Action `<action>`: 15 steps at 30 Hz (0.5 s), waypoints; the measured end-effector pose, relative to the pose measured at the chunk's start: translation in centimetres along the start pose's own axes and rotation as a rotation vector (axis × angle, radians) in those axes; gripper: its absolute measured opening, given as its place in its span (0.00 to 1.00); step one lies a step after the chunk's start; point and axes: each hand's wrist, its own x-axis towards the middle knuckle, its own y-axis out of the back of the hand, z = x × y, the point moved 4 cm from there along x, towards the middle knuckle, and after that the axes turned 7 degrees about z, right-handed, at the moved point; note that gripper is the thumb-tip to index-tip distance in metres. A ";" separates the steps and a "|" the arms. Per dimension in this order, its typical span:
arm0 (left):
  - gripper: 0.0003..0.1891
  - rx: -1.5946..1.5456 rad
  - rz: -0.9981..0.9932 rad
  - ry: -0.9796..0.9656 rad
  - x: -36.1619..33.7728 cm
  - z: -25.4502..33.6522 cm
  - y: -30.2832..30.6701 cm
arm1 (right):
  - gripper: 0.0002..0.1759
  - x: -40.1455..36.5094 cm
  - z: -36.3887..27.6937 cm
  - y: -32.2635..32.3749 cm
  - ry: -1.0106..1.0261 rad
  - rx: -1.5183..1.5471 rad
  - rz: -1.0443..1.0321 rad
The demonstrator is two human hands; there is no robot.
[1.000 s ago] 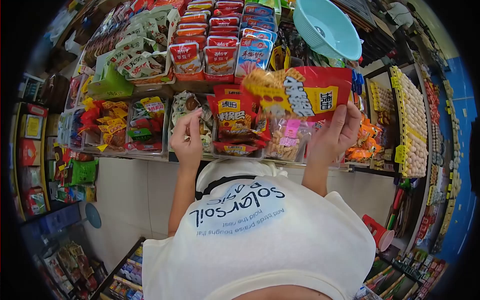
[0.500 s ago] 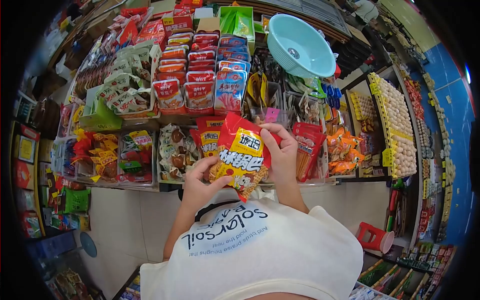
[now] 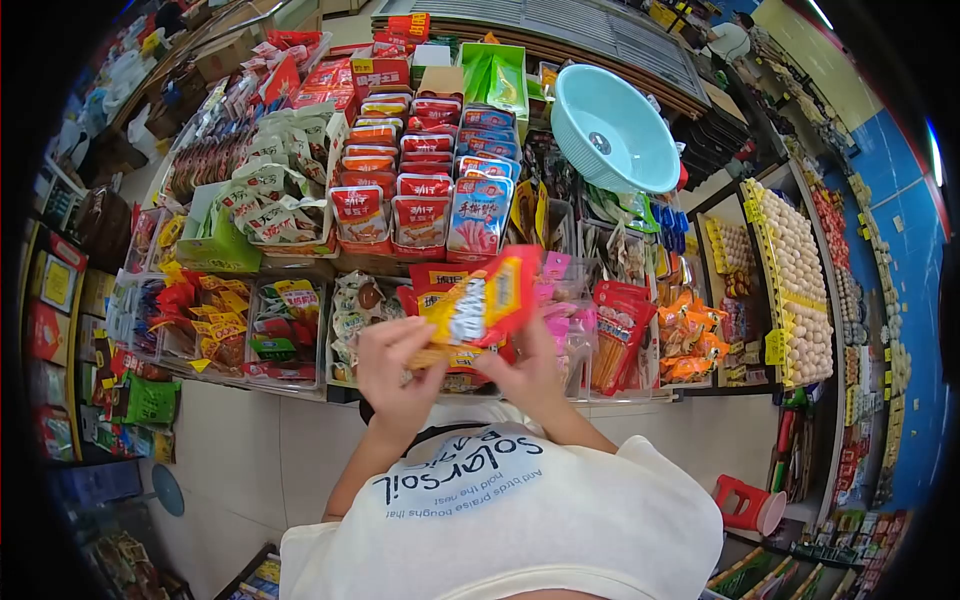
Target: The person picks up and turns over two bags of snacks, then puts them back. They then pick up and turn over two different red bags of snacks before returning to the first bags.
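Between my hands is a red and yellow bag of rice crackers (image 3: 478, 305), tilted and blurred by motion, its upper right corner raised. My left hand (image 3: 398, 368) is closed on the lower left end of the bag. My right hand (image 3: 530, 372) grips its lower right side, with the thumb in front and the other fingers partly hidden behind the bag. Similar red and yellow bags (image 3: 437, 277) stand in the bin just behind it. Red snack packets (image 3: 612, 335) are in the compartment to the right of my right hand.
A light blue plastic basket (image 3: 640, 165) rests on the goods at back right. Rows of boxed snack pouches (image 3: 420, 222) fill the middle of the stand. Egg trays (image 3: 795, 285) are stacked at right. A red stool (image 3: 748, 505) stands on the floor. A person (image 3: 728, 42) is far back.
The bag has turned and tipped, so its front is now seen at a slant. My right hand has moved from its top corner down to its lower side. The view has shifted slightly.
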 end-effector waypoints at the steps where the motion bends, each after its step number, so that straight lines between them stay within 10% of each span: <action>1: 0.24 0.001 -0.001 -0.001 -0.3 0.0 -0.3 | 0.31 -0.7 0.8 -0.9 -0.076 0.073 -0.073; 9: 0.27 -0.091 -0.331 -0.092 -0.7 0.9 -1.9 | 0.17 0.6 0.7 -0.2 -0.178 0.127 0.219; 15: 0.21 -0.317 -0.138 0.558 -1.1 -3.2 -0.7 | 0.18 1.5 0.6 0.4 -0.348 0.521 0.291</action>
